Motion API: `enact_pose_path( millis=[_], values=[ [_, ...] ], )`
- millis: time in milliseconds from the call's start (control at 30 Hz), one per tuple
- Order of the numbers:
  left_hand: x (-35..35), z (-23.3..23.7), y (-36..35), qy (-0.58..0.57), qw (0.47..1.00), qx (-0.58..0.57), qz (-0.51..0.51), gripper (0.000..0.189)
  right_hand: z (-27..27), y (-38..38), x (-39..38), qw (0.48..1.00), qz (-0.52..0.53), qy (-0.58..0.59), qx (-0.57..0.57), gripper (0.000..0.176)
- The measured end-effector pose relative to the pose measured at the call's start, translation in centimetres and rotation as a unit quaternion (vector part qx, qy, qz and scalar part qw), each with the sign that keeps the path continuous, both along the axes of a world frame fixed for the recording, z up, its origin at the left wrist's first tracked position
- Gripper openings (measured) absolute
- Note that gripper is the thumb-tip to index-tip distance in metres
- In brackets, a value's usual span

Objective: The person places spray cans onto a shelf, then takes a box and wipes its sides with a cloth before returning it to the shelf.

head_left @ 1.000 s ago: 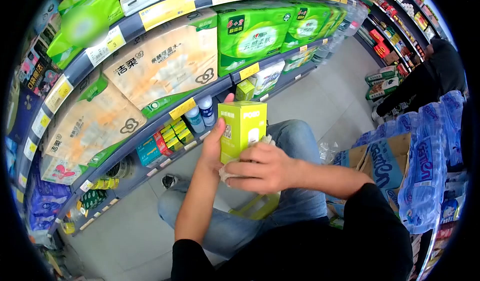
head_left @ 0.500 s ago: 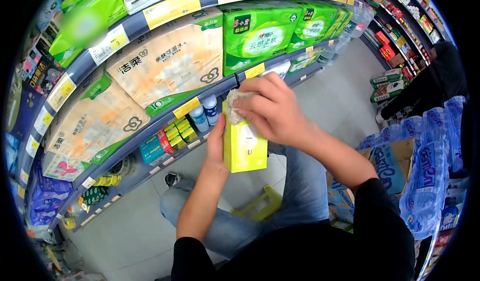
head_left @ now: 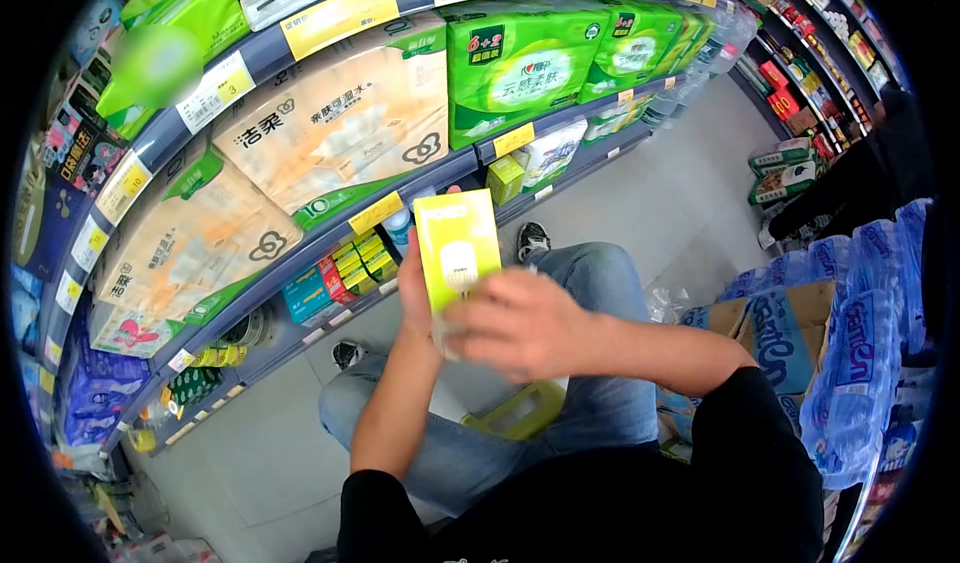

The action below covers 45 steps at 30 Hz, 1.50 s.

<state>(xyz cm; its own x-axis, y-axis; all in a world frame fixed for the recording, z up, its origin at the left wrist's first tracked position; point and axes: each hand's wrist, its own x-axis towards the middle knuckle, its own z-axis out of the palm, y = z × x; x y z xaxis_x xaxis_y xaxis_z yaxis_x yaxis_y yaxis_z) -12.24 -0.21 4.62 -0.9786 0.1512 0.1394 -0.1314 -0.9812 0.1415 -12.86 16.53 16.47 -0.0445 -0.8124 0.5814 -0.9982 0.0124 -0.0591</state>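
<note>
My left hand grips a yellow-green box from its left side, tilted over my lap. At the lower end of the box is my right hand, blurred by motion, with its fingers bent around a greyish cloth that shows only in part. The cloth lies against the box's lower edge. White panels with small print show on the box's face.
Shelves with orange tissue packs and green tissue packs curve ahead. Small boxes stand on the lower shelf. Wrapped bottles and an open carton are at right. A person in dark clothes stands beyond.
My right hand has moved from the top of the box down to its lower end with the cloth. The box has been raised and turned, showing another face.
</note>
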Motion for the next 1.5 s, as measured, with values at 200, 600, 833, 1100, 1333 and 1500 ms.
enact_pose_path(
  millis=[200,600,833,1100,1333,1500],
  values=[
    [0.0,2.8,0.8,0.035,0.998,-0.038,-0.029,0.077,1.4,0.7,-0.8,0.999,0.000,-0.013,-0.040,0.030],
    [0.5,2.9,0.7,-0.011,0.945,-0.313,0.095,0.069,0.2,0.9,-0.7,0.996,0.032,0.032,0.076,0.034],
    [0.3,3.4,0.6,-0.045,0.985,-0.164,0.008,0.065,-0.7,2.4,-0.5,0.998,0.058,-0.008,-0.002,0.030],
    [0.7,3.1,2.3,0.039,0.979,-0.200,-0.013,0.091,-0.9,1.8,0.8,0.998,0.060,0.017,-0.021,0.034],
    [1.3,0.2,2.1,-0.062,0.971,-0.220,-0.069,0.076,2.6,1.2,-5.9,0.991,-0.100,-0.002,-0.091,0.031],
    [-0.3,1.3,0.7,0.053,0.996,-0.056,-0.050,0.073,-1.1,2.4,0.7,0.998,0.056,0.015,0.028,0.022]
  ],
)
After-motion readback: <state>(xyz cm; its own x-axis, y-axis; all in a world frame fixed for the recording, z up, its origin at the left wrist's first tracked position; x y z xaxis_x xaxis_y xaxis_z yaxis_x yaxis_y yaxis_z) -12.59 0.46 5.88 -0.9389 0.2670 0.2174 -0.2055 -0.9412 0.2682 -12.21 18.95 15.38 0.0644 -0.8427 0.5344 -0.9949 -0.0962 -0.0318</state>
